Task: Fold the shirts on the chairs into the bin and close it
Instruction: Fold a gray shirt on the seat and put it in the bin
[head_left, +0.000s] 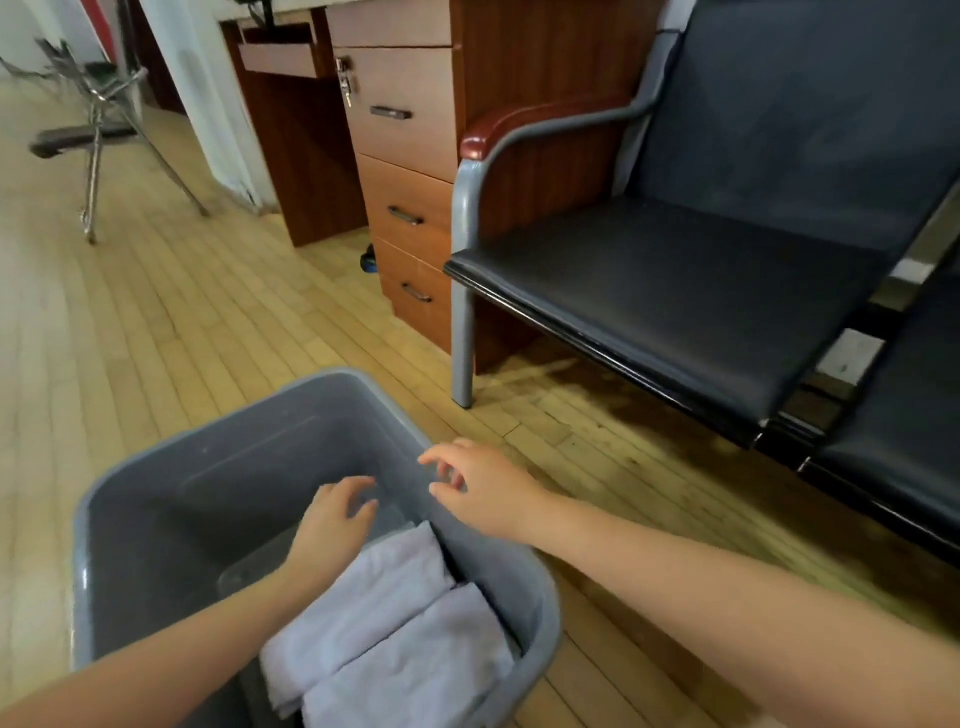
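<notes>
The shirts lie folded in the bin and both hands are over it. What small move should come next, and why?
Probably draw both hands out and look for the lid. The folded shirts already lie in the bin, the chair seat in view is bare, and the left hand and right hand hold nothing. No lid shows in this view.

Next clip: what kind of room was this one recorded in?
Probably an office or waiting area: a row of black padded chairs with metal frames, a wooden desk with a drawer pedestal, and wood-strip flooring.
</notes>
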